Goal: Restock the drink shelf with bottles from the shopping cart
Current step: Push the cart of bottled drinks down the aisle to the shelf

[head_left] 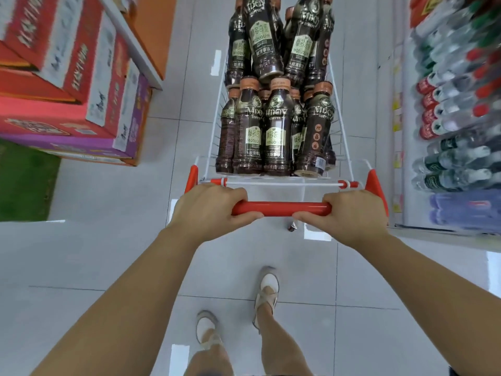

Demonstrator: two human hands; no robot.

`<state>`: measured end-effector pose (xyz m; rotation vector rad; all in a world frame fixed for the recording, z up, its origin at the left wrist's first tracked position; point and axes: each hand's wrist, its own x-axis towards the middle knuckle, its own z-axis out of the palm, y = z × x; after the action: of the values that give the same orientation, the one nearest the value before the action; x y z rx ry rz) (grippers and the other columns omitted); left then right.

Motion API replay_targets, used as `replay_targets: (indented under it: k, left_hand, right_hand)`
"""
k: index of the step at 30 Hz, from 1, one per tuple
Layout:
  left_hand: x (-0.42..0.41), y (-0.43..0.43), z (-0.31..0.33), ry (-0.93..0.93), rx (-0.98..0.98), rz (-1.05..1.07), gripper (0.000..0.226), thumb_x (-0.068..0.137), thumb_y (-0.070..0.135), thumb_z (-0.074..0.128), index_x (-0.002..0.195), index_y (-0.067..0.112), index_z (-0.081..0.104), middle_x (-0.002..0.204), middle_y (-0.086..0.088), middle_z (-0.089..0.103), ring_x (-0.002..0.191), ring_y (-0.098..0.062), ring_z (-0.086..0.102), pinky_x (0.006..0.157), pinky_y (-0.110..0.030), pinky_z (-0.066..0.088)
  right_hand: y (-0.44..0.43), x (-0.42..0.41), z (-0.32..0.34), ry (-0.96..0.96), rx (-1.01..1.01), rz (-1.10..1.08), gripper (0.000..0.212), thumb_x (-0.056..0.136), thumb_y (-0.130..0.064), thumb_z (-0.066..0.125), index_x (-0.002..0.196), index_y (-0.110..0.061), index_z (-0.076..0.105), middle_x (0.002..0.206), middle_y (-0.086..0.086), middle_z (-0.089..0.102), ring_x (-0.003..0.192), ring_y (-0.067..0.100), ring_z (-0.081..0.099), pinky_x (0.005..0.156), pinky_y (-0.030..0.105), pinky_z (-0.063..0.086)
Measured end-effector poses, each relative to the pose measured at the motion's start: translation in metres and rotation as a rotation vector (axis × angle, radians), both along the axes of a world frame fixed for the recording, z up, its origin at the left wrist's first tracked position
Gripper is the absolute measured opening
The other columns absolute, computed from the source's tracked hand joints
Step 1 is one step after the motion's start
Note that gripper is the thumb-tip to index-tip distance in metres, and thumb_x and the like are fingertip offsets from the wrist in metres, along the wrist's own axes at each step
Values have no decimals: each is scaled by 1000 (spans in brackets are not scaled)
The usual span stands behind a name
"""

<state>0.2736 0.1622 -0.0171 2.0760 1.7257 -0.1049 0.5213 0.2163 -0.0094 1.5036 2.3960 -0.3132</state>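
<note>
A white wire shopping cart (344, 137) with a red handle bar (282, 208) stands in front of me in the aisle. It is packed with several dark coffee bottles (275, 131) with brown caps, some upright and some lying on top. My left hand (208, 206) grips the left end of the handle. My right hand (352, 213) grips the right end. The drink shelf (458, 109) on the right holds rows of clear water bottles with red and green labels.
Stacked red and purple cartons (70, 85) fill the left side beside an orange shelf end. Grey floor tiles (108, 261) run along the aisle. My feet in pale shoes (267, 291) are behind the cart. A green mat (24, 180) lies at the far left.
</note>
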Motion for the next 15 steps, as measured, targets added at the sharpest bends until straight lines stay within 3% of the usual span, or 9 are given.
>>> replay_targets:
  k: [7, 11, 15]
  left_hand:
    - [10, 129, -6, 43, 71, -85, 48, 81, 71, 37, 82, 27, 54, 65, 8, 47, 68, -16, 47, 58, -28, 32]
    - [14, 203, -9, 11, 75, -128, 45, 80, 72, 36, 76, 29, 47, 59, 11, 38, 65, -17, 44, 59, -29, 35]
    - [19, 273, -11, -4, 78, -158, 48, 75, 76, 26, 74, 31, 43, 59, 10, 40, 67, -21, 50, 62, -32, 44]
  right_hand:
    - [102, 18, -8, -8, 106, -45, 91, 47, -92, -18, 50, -25, 45, 47, -6, 50, 55, 15, 52, 44, 20, 15]
    - [167, 23, -6, -15, 80, -98, 90, 52, -91, 0, 58, -22, 56, 51, -5, 52, 56, 16, 50, 45, 21, 20]
    - [229, 28, -4, -17, 96, -129, 84, 55, -92, 6, 53, -22, 52, 49, -6, 51, 53, 14, 49, 46, 23, 23]
